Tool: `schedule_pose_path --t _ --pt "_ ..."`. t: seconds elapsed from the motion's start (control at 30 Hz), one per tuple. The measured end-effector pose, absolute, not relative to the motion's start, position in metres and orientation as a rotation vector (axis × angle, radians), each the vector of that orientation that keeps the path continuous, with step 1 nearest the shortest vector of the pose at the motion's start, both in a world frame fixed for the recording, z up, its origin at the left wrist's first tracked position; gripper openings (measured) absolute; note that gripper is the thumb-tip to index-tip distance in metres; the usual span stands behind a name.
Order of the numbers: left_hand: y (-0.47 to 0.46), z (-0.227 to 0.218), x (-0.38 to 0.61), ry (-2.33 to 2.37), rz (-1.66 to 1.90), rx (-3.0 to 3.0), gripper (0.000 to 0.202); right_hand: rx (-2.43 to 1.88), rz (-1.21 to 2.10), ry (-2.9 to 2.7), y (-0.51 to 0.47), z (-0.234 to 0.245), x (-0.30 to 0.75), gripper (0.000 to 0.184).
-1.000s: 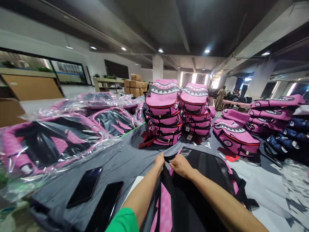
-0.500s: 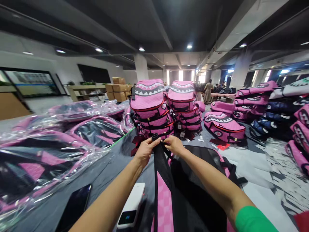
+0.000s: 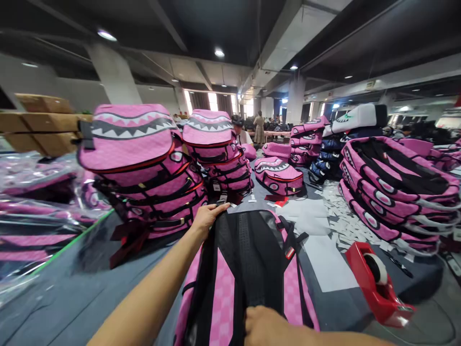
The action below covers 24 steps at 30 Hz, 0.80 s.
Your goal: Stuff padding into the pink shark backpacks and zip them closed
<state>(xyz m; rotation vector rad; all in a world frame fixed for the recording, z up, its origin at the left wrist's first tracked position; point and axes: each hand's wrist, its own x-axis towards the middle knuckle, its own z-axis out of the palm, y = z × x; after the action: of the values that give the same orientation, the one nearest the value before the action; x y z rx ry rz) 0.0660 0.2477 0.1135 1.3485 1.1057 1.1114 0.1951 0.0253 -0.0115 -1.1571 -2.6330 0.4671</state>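
Note:
A pink and black backpack (image 3: 248, 250) lies with its strapped back panel up in front of me. At its far left end my left hand (image 3: 206, 218) is closed on the end of a shoulder strap (image 3: 223, 288), thumb and fingers pinched together. My right hand (image 3: 264, 326) is low on the back panel, fingers curled against the black padding near the inner edge of that strap. What the right fingers hold, if anything, is hidden. A red label (image 3: 290, 252) shows on the right strap.
Stacked pink shark-mouth backpacks (image 3: 133, 139) stand at the left, with plastic-wrapped ones (image 3: 32, 230) beyond. At the right are a red tape dispenser (image 3: 374, 288), white sheets (image 3: 320, 250), scattered paper slips (image 3: 345, 211) and piled backpacks (image 3: 389, 192). A person (image 3: 258, 127) stands far back.
My view has swung right. My right hand has left the strap end beside my left hand and come down toward me on the back panel. The left hand still pinches the strap end.

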Motion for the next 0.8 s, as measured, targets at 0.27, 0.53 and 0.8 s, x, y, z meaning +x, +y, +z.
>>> schedule_pose_path --t 0.27,0.53,0.8 --pt "0.249 0.061 0.089 1.445 1.194 1.666 0.026 -1.651 0.470 -1.723 0.069 0.063 0.327 0.023" --pt "0.224 0.096 0.141 1.027 1.064 2.164 0.021 -1.809 0.534 -1.306 0.159 0.076 0.380 0.039" --pt "0.211 0.110 0.230 0.609 0.756 2.092 0.039 -1.539 0.303 -1.507 0.124 0.119 0.372 0.022"
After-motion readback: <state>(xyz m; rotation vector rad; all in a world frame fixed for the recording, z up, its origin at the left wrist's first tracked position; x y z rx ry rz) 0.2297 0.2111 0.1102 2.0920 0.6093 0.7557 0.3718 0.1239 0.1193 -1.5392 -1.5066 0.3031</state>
